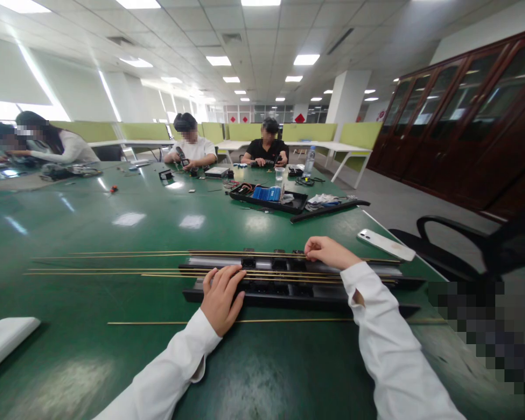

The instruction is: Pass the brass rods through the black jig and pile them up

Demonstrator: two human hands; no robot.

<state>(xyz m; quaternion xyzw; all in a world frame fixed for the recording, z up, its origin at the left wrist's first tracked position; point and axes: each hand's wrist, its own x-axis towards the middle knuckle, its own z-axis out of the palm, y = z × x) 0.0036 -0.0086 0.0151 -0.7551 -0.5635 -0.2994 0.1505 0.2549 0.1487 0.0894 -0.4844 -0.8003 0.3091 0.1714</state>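
Lying nearest: one loose rod (266, 320) on the green table (114, 227). On the black housing (289, 300) the left hand (221, 297) rests flat, fingers extended, gripping nothing. At its rear edge the right hand (330, 252) pinches the far brass rod (157, 255). Beyond, a black tray (266, 205) holds blue parts (266, 193) and wires (245, 188).

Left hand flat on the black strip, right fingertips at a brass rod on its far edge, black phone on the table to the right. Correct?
One slip: the phone is white, not black; the head view shows it. The rest stands: left hand flat on the black strip, right hand at a brass rod on its far edge.
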